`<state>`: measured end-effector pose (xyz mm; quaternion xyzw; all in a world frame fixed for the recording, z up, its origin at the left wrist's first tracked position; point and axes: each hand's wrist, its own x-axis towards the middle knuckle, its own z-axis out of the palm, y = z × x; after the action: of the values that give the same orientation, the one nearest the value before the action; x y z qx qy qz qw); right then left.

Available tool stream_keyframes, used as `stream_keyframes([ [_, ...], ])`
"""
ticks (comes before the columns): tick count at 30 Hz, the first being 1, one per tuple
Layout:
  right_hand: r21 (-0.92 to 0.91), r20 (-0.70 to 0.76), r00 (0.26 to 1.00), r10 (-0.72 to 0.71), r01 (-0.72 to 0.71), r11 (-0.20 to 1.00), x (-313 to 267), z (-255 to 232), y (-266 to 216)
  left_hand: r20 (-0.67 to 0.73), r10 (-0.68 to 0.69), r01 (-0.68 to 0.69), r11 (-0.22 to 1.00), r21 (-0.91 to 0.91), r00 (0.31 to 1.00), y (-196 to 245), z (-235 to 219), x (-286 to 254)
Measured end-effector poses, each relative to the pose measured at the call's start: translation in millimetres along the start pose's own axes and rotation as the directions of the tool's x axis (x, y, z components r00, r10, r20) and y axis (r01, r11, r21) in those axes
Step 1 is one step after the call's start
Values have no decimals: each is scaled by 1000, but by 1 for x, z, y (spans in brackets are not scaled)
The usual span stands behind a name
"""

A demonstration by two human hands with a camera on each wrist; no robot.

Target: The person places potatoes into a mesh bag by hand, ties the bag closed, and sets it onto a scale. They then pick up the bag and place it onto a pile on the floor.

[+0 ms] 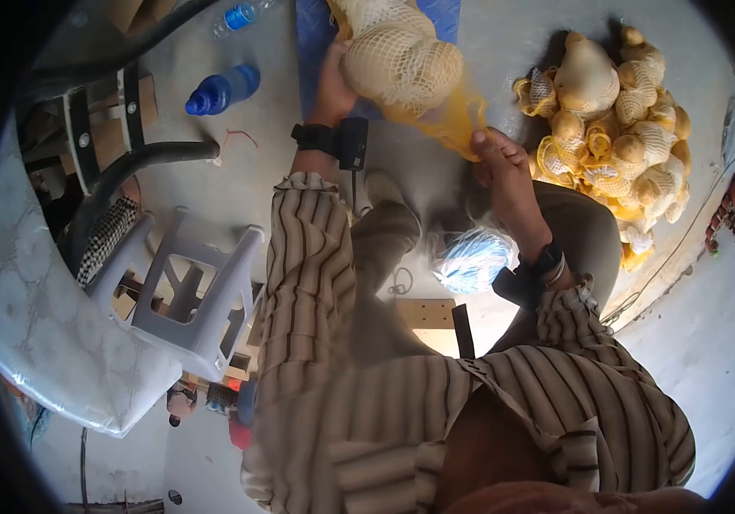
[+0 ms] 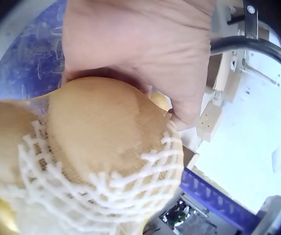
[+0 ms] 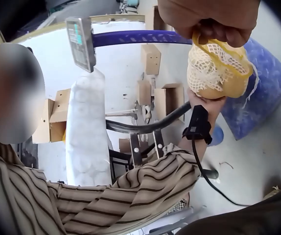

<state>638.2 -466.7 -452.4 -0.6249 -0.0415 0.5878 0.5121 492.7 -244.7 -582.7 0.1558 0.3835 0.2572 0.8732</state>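
A yellow net bag (image 1: 463, 116) holds large tan fruits (image 1: 406, 64) in white foam nets, raised in front of the body. My left hand (image 1: 333, 86) grips the bag from the left side. In the left wrist view, that hand (image 2: 140, 44) curls over a smooth fruit (image 2: 106, 127), with foam netting around its lower part. My right hand (image 1: 506, 171) pinches the gathered yellow end of the bag, pulled out toward the right. The right wrist view has the yellow mesh (image 3: 228, 51) looped at the curled right fingers (image 3: 219, 32), with the left hand beneath the fruit.
Beneath the bag is a blue metal platform (image 1: 312, 60), with a blue post (image 3: 140, 37) and a display (image 3: 80, 44) nearby. A heap of bagged fruit (image 1: 633, 146) lies at right. At left are a blue bottle (image 1: 224, 90), a grey stool (image 1: 192, 295) and a black tubular frame (image 1: 128, 158).
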Motion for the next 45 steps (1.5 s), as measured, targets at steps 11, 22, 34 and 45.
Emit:
stream_keyframes([
  [11,-172,91,995,-50,65,983,70,-12,68,193,307,-353,889,292,932,-12,-41,49],
  [22,-179,192,963,-190,224,958,71,-40,106,-154,409,-346,882,319,900,-26,-81,46],
  [34,-362,200,882,-427,472,804,77,-39,137,462,469,-590,168,790,752,-2,-1,-124],
  [45,-446,126,741,-659,636,630,50,-40,110,394,433,-460,55,886,810,-10,-44,-129],
])
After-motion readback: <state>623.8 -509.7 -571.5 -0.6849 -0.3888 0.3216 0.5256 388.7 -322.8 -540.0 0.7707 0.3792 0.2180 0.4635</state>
